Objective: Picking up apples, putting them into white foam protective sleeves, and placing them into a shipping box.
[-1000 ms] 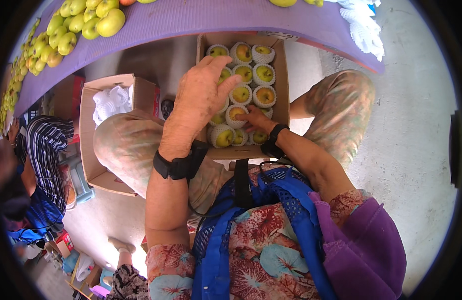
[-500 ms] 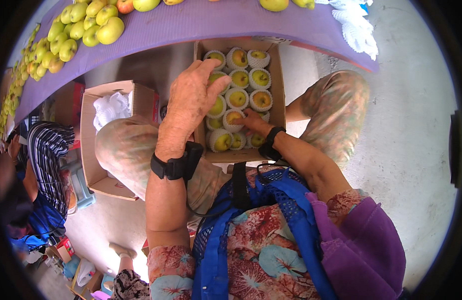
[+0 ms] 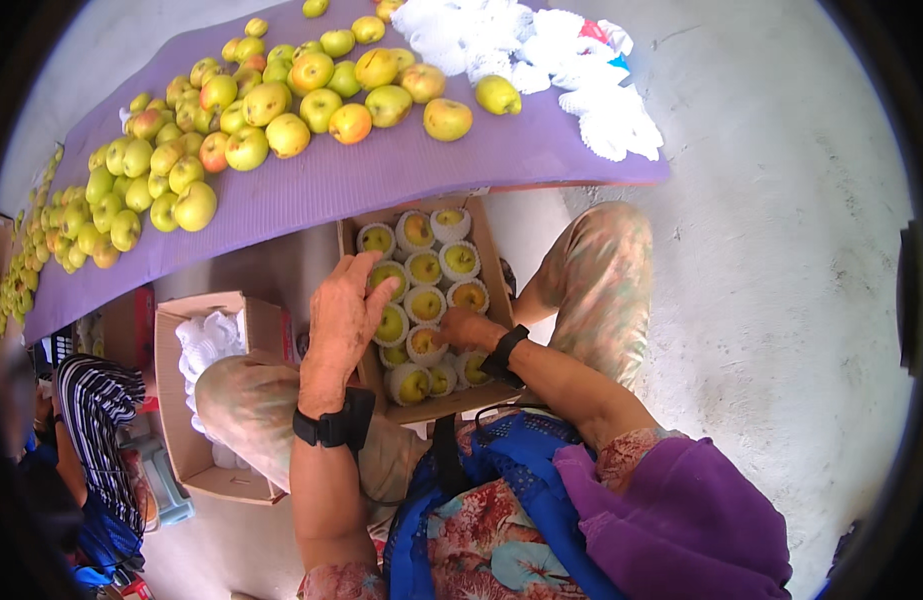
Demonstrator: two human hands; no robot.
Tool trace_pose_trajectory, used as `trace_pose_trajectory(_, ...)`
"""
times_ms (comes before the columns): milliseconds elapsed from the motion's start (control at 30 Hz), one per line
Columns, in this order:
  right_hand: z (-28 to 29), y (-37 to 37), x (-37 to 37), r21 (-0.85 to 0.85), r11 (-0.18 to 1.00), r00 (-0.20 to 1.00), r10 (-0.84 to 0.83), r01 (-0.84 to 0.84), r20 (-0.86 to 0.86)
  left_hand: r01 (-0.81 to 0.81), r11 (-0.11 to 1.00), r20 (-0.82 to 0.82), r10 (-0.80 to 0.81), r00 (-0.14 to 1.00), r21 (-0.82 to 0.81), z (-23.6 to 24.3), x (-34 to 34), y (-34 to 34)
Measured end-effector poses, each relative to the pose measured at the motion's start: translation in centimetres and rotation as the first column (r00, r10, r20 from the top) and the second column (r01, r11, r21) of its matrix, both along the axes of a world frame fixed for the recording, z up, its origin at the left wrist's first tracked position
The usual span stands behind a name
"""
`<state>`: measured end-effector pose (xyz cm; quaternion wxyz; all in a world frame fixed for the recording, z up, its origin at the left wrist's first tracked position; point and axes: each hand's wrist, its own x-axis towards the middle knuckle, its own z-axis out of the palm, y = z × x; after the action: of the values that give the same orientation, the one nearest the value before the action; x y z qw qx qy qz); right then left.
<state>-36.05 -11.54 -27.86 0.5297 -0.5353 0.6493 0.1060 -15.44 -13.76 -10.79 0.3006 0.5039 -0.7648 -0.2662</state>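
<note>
A cardboard box (image 3: 353,240) between my knees holds rows of yellow-green apples, each in a white foam net. My left hand (image 3: 343,312) hovers over the left side of the box, fingers stretched and thumb apart, nothing in it. Its fingertips are close to a netted apple (image 3: 389,280) in the left column. My right hand (image 3: 468,330) reaches down into the box's right side, fingers curled in beside a netted apple (image 3: 424,345). What its fingers hold, if anything, is hidden beneath the hand.
A purple-covered table (image 3: 311,200) beyond the box carries many loose apples (image 3: 246,148) and a heap of white foam nets (image 3: 481,40). Left of my knee, an open carton (image 3: 196,470) contains more foam nets (image 3: 206,345). Another person in striped trousers (image 3: 99,420) sits at the far left.
The view has tilted up, showing more of the table. My right hand's fingers have curled in more at the box's right side. My left hand stays over the left column.
</note>
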Motion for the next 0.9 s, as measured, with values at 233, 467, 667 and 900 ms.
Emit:
trace_pose_trajectory(233, 6.2, -1.7, -0.9, -0.424, 0.877, 0.964, 0.264, -0.227, 0.029, 0.025, 1.0, 0.027, -0.024, 0.999, -0.013, -0.2, -0.6, -0.5)
trace_pose_trajectory(467, 15.6, -2.9, -2.0, -0.742, 0.67, 0.909, 0.327, -0.029, 0.26, 0.04, 0.999, 0.034, -0.041, 0.999, 0.033, 0.4, -1.4, -0.7)
trace_pose_trajectory(667, 18.2, -4.2, -3.3, -0.803, 0.494, 0.903, 0.08, 0.333, 0.423, 0.082, 0.996, 0.041, -0.081, 0.996, -0.023, 0.3, -1.8, -0.9)
trace_pose_trajectory(900, 18.4, -8.4, -7.4, -0.963, -0.216, 0.981, -0.072, 0.163, 0.182, 0.117, 0.992, 0.091, -0.112, 0.989, -0.049, -0.2, -2.6, -1.1)
